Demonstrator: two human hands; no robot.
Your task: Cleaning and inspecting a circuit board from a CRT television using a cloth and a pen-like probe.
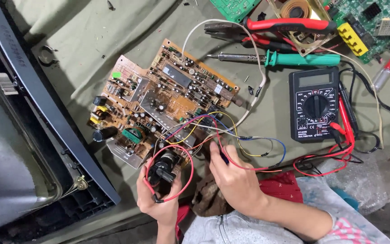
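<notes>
A tan circuit board [165, 101], crowded with capacitors, chips and metal heat sinks, lies tilted on an olive cloth [91, 36]. The left hand [159, 196] is closed around a black transformer [163, 169] at the board's near edge, a thick red lead [183, 156] looping round it. The right hand [231, 176] pinches a small dark part among the thin blue, yellow and red wires [244, 144] that spill off the board; what the part is cannot be told. Just right of those wires sits a black multimeter [314, 104] with red probes [346, 122]. Beyond the board lie a green-handled soldering iron [285, 58], red-handled pliers [276, 25] and green boards [366, 20]. A grey television casing [23, 135] fills the left side, close against the board.
</notes>
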